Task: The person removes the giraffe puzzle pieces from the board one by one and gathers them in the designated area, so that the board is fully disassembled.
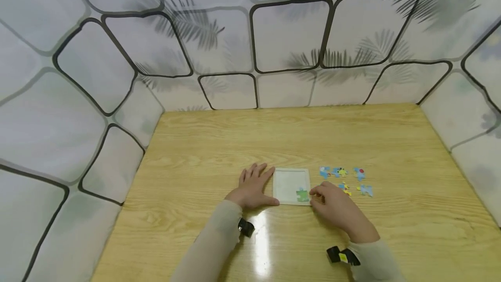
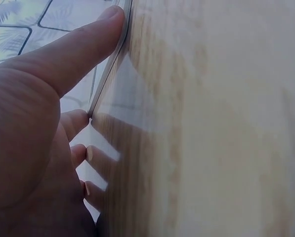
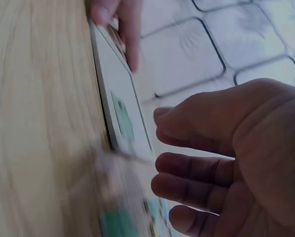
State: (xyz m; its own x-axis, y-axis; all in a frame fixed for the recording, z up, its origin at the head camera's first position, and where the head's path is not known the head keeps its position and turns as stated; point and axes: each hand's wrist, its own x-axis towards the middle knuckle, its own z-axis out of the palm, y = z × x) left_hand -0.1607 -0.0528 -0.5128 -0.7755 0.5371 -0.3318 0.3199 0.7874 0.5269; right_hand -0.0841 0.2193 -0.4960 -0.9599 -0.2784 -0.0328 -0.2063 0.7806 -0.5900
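Note:
A white square puzzle tray [image 1: 287,182] lies on the table with one green puzzle piece [image 1: 302,195] in its lower right corner. My left hand [image 1: 253,188] rests on the tray's left side, fingers spread, with thumb and index fingertip touching the edge. Beside the tray's right edge is my right hand [image 1: 334,203], its fingers loosely bent and nothing visible between them in the right wrist view. Just past this hand lie a blue and yellow piece [image 1: 345,188] and a light blue piece [image 1: 365,190]. A blurred green patch [image 3: 120,224] shows below the tray in the right wrist view.
Farther back on the right lie a blue piece [image 1: 324,172], a blue and yellow-green piece [image 1: 339,172] and a blue piece with a red spot [image 1: 359,173]. The wooden table [image 1: 219,142] meets patterned curtain-like walls [image 1: 289,38] at the back and sides.

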